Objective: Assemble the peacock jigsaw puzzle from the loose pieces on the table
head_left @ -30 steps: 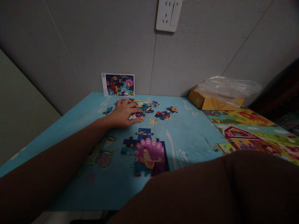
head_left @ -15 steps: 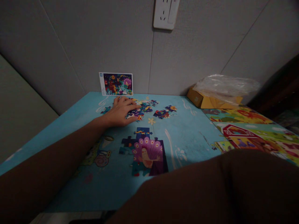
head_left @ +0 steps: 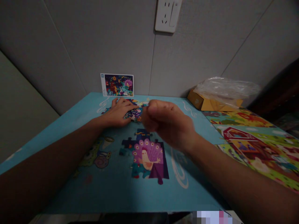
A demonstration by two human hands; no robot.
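Observation:
My left hand (head_left: 121, 112) lies spread over a pile of loose jigsaw pieces (head_left: 135, 114) at the back of the table, partly covering them. My right hand (head_left: 167, 123) hovers above the table to the right of that pile, with its fingers bent. It is blurred, and whether anything is in its fingers is hidden. Nearer to me lies a joined section of puzzle (head_left: 149, 157) showing a purple peacock, with knobs along its left and lower edges. A picture card (head_left: 118, 84) with the same peacock leans on the wall behind my left hand.
A yellow box (head_left: 217, 104) under a clear plastic bag (head_left: 226, 87) stands at the back right. Farm-picture puzzle sheets (head_left: 259, 140) cover the table's right side. The blue tabletop (head_left: 112, 193) has printed cartoons. A wall socket (head_left: 167, 17) is above.
My right arm has swung from low in front of me to over the table, hand beside the pile. The peacock section's lower right knob now shows. My left hand stays nearly still.

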